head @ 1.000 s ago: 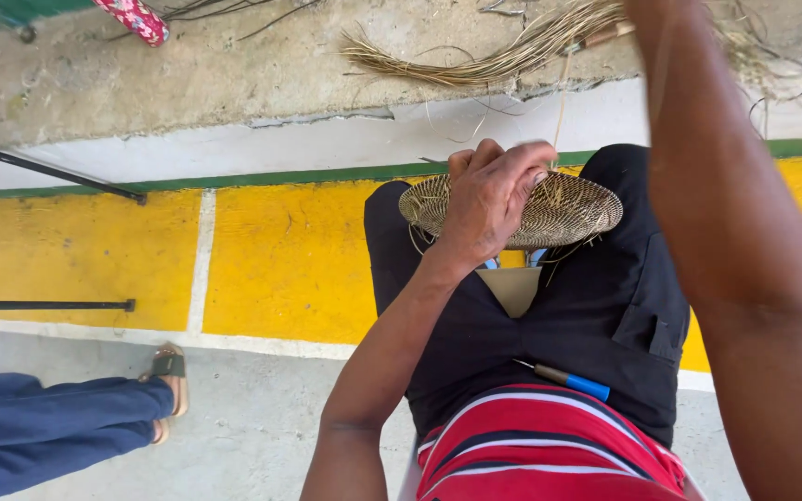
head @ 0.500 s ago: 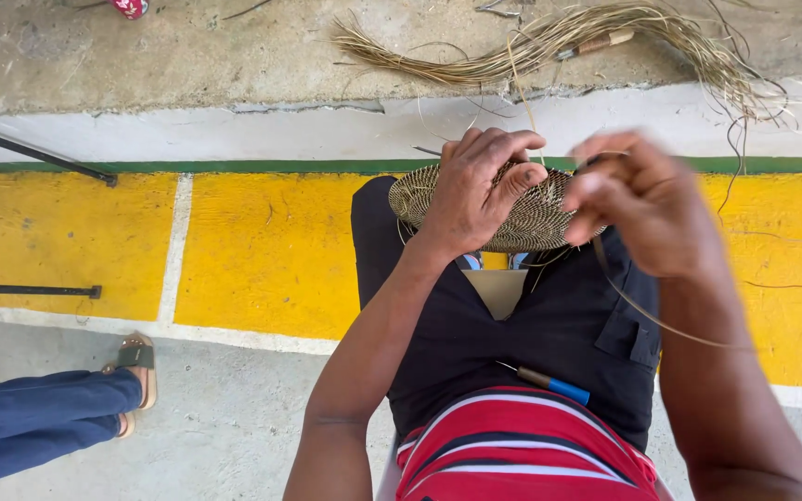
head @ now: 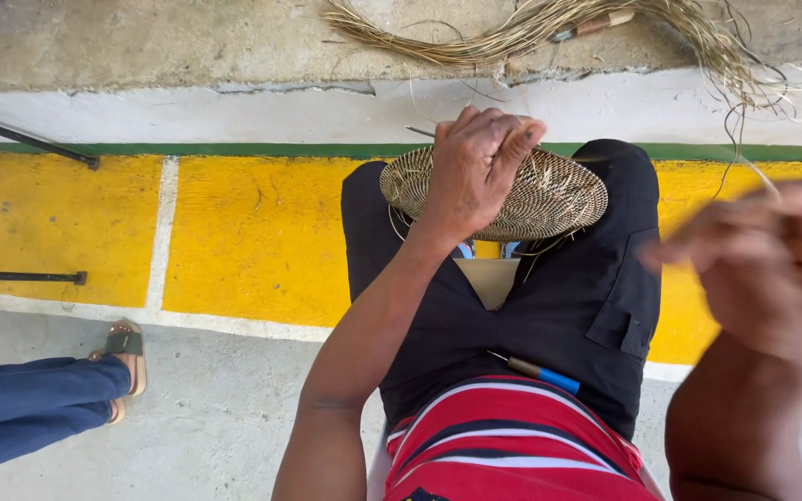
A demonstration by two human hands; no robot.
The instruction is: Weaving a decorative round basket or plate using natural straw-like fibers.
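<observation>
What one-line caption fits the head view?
Seated person's left hand presses a round woven disc on the knees while the blurred right hand pulls a fibre strand aside.

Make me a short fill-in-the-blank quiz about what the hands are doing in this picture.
1. The left hand presses on a round woven ____ on the lap.
2. The right hand, blurred, is raised beside the ____ knee.
3. A bundle of dry fibres lies on the ____ ledge ahead.
4. The floor strip under the legs is painted ____.

Missing words: basket; right; concrete; yellow
</observation>
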